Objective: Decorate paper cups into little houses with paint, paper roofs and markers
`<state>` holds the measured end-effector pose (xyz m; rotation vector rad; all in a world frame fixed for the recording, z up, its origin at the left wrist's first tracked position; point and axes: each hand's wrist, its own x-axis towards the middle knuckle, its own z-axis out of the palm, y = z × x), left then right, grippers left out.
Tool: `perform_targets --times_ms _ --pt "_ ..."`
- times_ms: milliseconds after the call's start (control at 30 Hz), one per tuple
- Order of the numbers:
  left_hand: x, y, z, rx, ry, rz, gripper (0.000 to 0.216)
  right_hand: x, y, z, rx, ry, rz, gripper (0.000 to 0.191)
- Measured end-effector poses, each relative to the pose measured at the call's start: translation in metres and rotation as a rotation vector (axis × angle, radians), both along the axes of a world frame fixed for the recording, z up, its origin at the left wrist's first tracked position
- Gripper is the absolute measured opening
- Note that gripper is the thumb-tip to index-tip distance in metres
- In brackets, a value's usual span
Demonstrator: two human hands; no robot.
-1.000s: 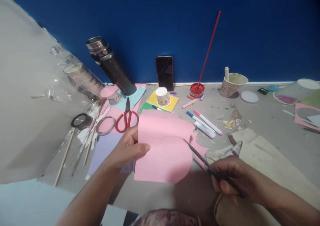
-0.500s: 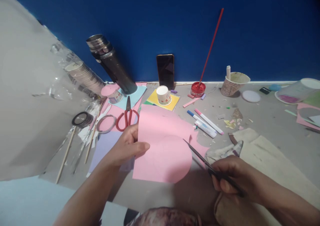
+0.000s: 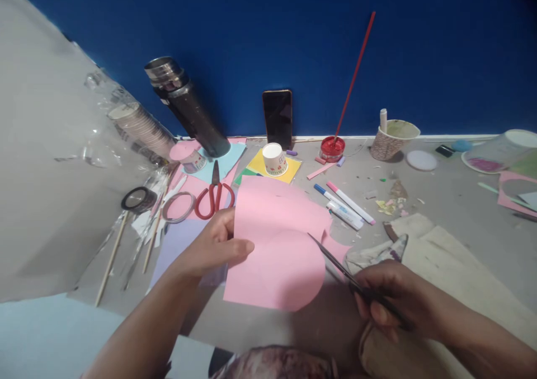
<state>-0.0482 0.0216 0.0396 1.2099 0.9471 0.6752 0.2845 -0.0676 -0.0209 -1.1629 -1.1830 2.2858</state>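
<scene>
Blue wall (image 3: 235, 26) behind a grey worktop (image 3: 377, 177), as I watch remotely through the head camera. Nine o'clock: black tape roll (image 3: 138, 200). Ten: dark flask (image 3: 195, 116). Half past eight: red-handled scissors (image 3: 217, 194). Half past seven: my left hand (image 3: 220, 242), thumb on top, pinches pink paper (image 3: 277, 267), which sits at six, right edge cut round. Dark scissors (image 3: 335, 262) reach that cut, gripped by my right hand (image 3: 384, 298) at four. Half past two: patterned paper cup (image 3: 388, 145).
</scene>
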Motion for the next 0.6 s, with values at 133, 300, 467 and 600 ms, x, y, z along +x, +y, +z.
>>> perform_targets --times_ms 133,300,467,600 --pt "0.0032 0.0007 0.0045 -0.018 -0.026 -0.031 0.026 0.0009 -0.0008 0.0005 0.005 0.026 -0.005 0.036" --pt "0.0039 0.0021 0.0066 -0.022 -0.026 -0.036 0.025 0.0010 0.0005 0.0008 0.020 0.008 0.017 0.031" --pt "0.0024 0.0046 0.0066 -0.046 -0.036 -0.053 0.025 0.0024 -0.0005 -0.0005 0.033 0.003 0.018 0.032" --pt "0.0021 0.0065 0.0083 -0.068 -0.003 -0.046 0.026 0.0033 -0.0020 -0.0015 0.030 0.015 0.021 0.031"
